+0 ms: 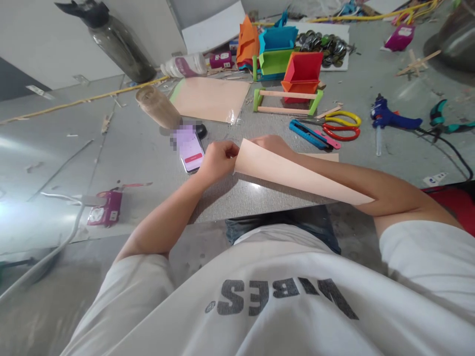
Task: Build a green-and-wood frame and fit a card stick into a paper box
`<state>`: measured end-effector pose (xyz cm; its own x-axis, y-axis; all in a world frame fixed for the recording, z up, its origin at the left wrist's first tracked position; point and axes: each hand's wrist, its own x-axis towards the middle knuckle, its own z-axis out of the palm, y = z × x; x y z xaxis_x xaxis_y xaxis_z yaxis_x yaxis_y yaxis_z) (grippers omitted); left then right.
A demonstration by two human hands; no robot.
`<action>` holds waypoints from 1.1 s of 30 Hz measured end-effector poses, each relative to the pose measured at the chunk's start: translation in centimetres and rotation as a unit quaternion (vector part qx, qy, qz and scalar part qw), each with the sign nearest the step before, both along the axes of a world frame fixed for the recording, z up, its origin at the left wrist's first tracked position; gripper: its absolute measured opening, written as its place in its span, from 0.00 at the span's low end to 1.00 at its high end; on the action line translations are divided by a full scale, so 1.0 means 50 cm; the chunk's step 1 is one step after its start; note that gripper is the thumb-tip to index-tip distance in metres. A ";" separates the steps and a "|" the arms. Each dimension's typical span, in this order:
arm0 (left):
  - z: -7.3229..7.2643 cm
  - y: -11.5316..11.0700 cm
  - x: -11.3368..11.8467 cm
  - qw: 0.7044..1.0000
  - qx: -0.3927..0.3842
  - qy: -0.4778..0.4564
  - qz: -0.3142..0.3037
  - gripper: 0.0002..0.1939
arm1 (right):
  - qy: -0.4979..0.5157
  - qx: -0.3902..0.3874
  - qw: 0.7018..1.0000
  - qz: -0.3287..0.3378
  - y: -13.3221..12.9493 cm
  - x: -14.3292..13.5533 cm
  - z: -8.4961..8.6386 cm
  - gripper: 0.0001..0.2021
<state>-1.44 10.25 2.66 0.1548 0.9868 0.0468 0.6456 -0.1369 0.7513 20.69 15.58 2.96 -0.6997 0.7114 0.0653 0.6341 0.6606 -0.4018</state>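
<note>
A peach-coloured sheet of paper point(293, 173) stands tilted up near the table's front edge, its long end lying against my right forearm. At the sheet's left end, my left hand point(218, 158) is closed, thumb and fingers pinching by the paper's edge. Behind the sheet is my right hand point(274, 143); its back shows above the paper, but its fingers are hidden. A bit of peach paper also shows beyond the right forearm. Just left of my left hand lies a phone point(190, 148) with a lit screen. A blue utility knife point(310, 135) lies beyond my right hand.
Scissors point(343, 123), a blue glue gun point(393, 116) and pliers point(445, 121) lie to the right. Folded paper boxes point(302, 71) and a small frame point(287, 101) stand ahead. A peach sheet point(213, 96), brown bottle point(158, 106) and dark water bottle point(118, 47) are farther left.
</note>
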 end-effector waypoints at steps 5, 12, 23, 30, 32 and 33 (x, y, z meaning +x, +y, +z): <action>0.005 -0.007 0.001 1.000 0.005 -0.017 -0.026 0.09 | -0.024 -0.044 0.999 -0.008 -0.018 0.004 0.013 0.06; 0.001 -0.003 0.000 0.997 -0.021 -0.053 -0.054 0.14 | 0.112 -0.018 0.994 0.009 -0.025 0.027 -0.013 0.17; 0.006 -0.014 0.008 0.999 0.005 -0.001 -0.053 0.18 | 0.112 0.010 0.994 0.000 -0.030 0.034 -0.027 0.17; 0.001 -0.019 0.005 0.998 0.037 0.024 -0.033 0.14 | 0.113 -0.004 0.993 0.022 -0.017 0.032 -0.017 0.15; -0.001 -0.018 0.000 0.997 0.051 0.050 -0.029 0.14 | 0.101 -0.001 0.994 0.029 -0.009 0.028 -0.004 0.14; -0.003 -0.017 -0.003 0.995 0.065 0.071 -0.028 0.14 | 0.093 -0.001 0.995 0.031 -0.005 0.025 0.004 0.14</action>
<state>-1.60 9.38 2.51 0.2233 0.9636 0.1468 0.7329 -0.2653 0.6265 21.96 15.34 3.16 -0.7178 0.6680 0.1964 0.5069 0.6947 -0.5104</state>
